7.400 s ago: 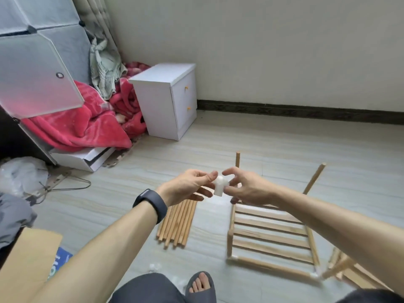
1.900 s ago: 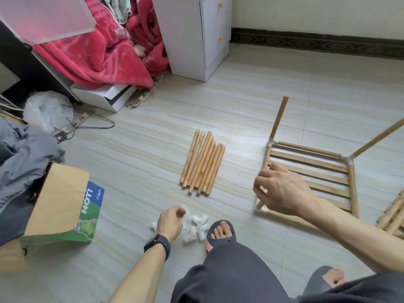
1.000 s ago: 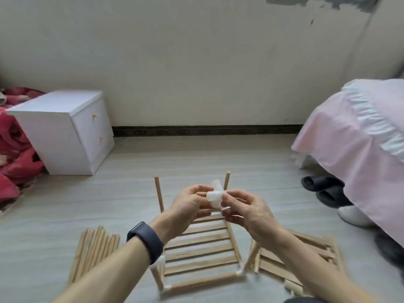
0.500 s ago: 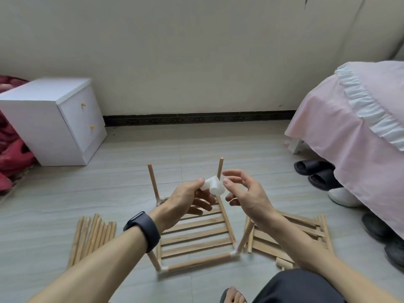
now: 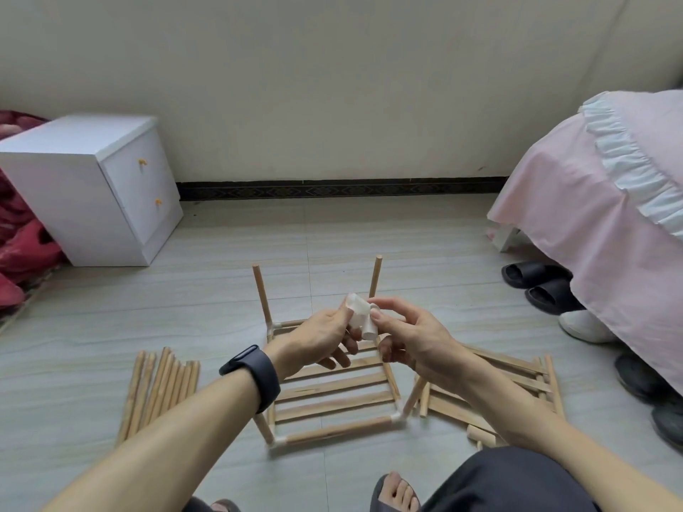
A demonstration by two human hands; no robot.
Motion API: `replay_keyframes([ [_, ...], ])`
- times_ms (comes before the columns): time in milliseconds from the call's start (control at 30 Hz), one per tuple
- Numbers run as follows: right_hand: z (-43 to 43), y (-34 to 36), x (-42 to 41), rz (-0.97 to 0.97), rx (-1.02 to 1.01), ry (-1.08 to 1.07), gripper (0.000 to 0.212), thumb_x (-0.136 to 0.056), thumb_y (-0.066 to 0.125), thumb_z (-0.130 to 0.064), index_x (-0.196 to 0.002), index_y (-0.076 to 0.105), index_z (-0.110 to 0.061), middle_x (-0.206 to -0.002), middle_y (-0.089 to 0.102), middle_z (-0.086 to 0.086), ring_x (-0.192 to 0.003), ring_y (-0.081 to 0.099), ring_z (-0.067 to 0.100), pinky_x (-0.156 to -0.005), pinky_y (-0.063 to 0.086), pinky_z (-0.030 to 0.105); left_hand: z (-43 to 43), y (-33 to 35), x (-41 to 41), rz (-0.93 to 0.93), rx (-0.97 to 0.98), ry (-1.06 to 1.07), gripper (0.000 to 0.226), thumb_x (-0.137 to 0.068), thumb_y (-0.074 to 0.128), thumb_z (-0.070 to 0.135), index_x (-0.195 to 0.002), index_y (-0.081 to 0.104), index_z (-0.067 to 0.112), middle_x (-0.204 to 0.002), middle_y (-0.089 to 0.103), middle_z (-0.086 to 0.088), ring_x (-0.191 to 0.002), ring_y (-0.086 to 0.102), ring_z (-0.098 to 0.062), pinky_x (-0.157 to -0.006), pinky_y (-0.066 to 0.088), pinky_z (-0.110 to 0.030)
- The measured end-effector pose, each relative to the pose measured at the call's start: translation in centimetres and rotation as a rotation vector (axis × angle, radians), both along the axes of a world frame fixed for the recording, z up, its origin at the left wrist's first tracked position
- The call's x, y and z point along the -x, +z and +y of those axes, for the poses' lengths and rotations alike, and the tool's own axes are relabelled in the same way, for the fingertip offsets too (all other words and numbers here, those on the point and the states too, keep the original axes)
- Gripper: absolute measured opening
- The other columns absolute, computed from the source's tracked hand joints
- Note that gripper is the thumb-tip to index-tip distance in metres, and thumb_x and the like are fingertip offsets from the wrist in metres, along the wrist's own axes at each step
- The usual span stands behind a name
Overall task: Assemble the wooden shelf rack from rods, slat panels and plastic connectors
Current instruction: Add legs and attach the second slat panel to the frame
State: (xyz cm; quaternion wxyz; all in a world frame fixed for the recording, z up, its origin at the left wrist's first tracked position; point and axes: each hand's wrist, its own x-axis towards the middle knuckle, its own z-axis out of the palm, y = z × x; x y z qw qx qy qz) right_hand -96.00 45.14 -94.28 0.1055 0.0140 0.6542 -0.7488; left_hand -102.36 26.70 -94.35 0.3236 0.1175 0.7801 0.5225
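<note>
1. A half-built rack (image 5: 332, 431) lies flat on the tiled floor (image 5: 425, 249). Two upright rods (image 5: 262, 293) rise from its far corners, and the corners that show carry white joints.
2. Behind the rack, bare floor runs to the dark skirting (image 5: 332, 189) at the foot of the wall.
3. Just left of the rack, a bundle of loose rods (image 5: 159, 389) lies side by side. Farther left and back stands a white cabinet (image 5: 92, 194), with a red blanket (image 5: 18, 249) on its far side.
4. Just right of the rack, spare slat panels (image 5: 525, 375) lie stacked by its near right corner. Beyond them a pink bed cover (image 5: 591, 223) hangs to the floor, with black slippers (image 5: 536, 286) and other shoes along its hem.
5. Both forearms reach forward from the near edge, and the hands meet in the air above the rack's far half.
6. The left hand (image 5: 318, 341), with a dark band (image 5: 255, 375) on the wrist, pinches a white plastic connector (image 5: 360, 315) between thumb and fingers, its back turned to the camera.
7. The right hand (image 5: 410, 338) pinches the same connector from the other side between thumb and forefinger, the remaining fingers loosely curled below.
8. The connector is held clear of the rack, level with the tops of the upright rods in this view and between them.
9. A bare foot (image 5: 397, 493) in a slipper rests on the floor at the near edge, in front of the rack.
</note>
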Motion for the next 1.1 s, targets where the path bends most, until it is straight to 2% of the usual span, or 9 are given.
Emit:
replay_keyframes([
  [67,0.9,-0.9,0.3,-0.047,-0.015,-0.102,0.019,-0.088,0.077,-0.036,-0.107,0.077,-0.031,-0.086,0.073,0.004,-0.06,0.057,0.012,-0.06,0.052,0.025,-0.4,-0.2,0.4,0.032,0.055,-0.04,0.064,-0.102,0.022,0.064,-0.102,0.064,0.014,-0.082,0.068,0.003,-0.072,0.066,-0.012,-0.063,0.05,-0.023],
  [167,3.5,-3.0,0.1,-0.126,-0.178,-0.305,0.02,-0.091,0.076,-0.033,-0.105,0.074,-0.02,-0.088,0.077,0.01,-0.06,0.06,0.01,-0.059,0.051,0.025,-2.6,-0.8,2.0,0.336,0.301,-0.149,0.05,-0.103,0.029,0.06,-0.106,0.062,0.023,-0.097,0.068,0.005,-0.091,0.065,-0.013,-0.08,0.053,-0.03],
  [233,5.4,-4.9,-0.7,-0.192,-0.267,-0.39,0.021,-0.092,0.074,-0.032,-0.105,0.071,-0.015,-0.088,0.078,0.011,-0.064,0.061,0.012,-0.063,0.05,0.028,-4.7,-1.8,3.2,0.468,0.461,-0.148,0.043,-0.103,0.034,0.058,-0.107,0.061,0.025,-0.098,0.066,0.006,-0.092,0.062,-0.012,-0.081,0.051,-0.032],
  [300,7.0,-6.5,-1.5,-0.24,-0.303,-0.445,0.019,-0.092,0.074,-0.03,-0.103,0.071,-0.015,-0.086,0.078,0.009,-0.067,0.064,0.014,-0.067,0.05,0.031,-7.1,-3.8,3.7,0.518,0.549,-0.075,0.038,-0.102,0.038,0.057,-0.108,0.059,0.026,-0.096,0.064,0.008,-0.089,0.06,-0.009,-0.075,0.048,-0.03],
  [400,9.0,-7.6,-1.7,-0.283,-0.334,-0.489,0.018,-0.093,0.073,-0.028,-0.103,0.071,-0.013,-0.086,0.078,0.008,-0.064,0.066,0.012,-0.059,0.049,0.026,-10.1,-7.9,3.0,0.525,0.662,0.008,0.035,-0.102,0.041,0.053,-0.111,0.06,0.025,-0.103,0.066,0.004,-0.093,0.06,-0.016,-0.081,0.05,-0.036],
  [500,10.1,-8.2,-1.5,-0.316,-0.359,-0.458,0.017,-0.095,0.071,-0.025,-0.105,0.069,-0.012,-0.08,0.077,0.003,-0.064,0.066,0.012,-0.054,0.049,0.023,-11.3,-11.5,1.2,0.425,0.649,0.045,0.03,-0.103,0.039,0.049,-0.107,0.059,0.027,-0.103,0.066,0.001,-0.093,0.061,-0.019,-0.08,0.05,-0.037],
  [633,10.5,-8.4,-1.1,-0.323,-0.458,-0.355,0.018,-0.094,0.072,-0.029,-0.108,0.071,-0.018,-0.086,0.076,0.005,-0.071,0.067,0.014,-0.061,0.049,0.027,-10.8,-13.0,0.3,0.437,0.558,0.152,0.022,-0.103,0.04,0.039,-0.093,0.058,0.032,-0.089,0.064,0.005,-0.088,0.061,-0.022,-0.078,0.048,-0.04],
  [833,10.9,-8.3,-0.6,-0.28,-0.548,-0.288,0.013,-0.093,0.074,-0.031,-0.102,0.073,-0.021,-0.081,0.075,0.002,-0.067,0.068,0.012,-0.062,0.051,0.026,-10.9,-13.0,0.6,0.421,0.592,0.204,0.03,-0.096,0.037,0.019,-0.101,0.063,0.034,-0.102,0.069,0.002,-0.096,0.064,-0.025,-0.086,0.055,-0.044],
  [1100,12.2,-8.0,-0.8,-0.267,-0.456,-0.17,0.024,-0.097,0.068,-0.024,-0.12,0.071,-0.017,-0.078,0.066,0.0,-0.07,0.056,0.017,-0.073,0.047,0.034,-10.8,-13.1,0.2,0.426,0.534,0.233,0.033,-0.083,0.032,0.027,-0.091,0.063,0.037,-0.095,0.07,0.009,-0.089,0.066,-0.02,-0.078,0.058,-0.042],
])
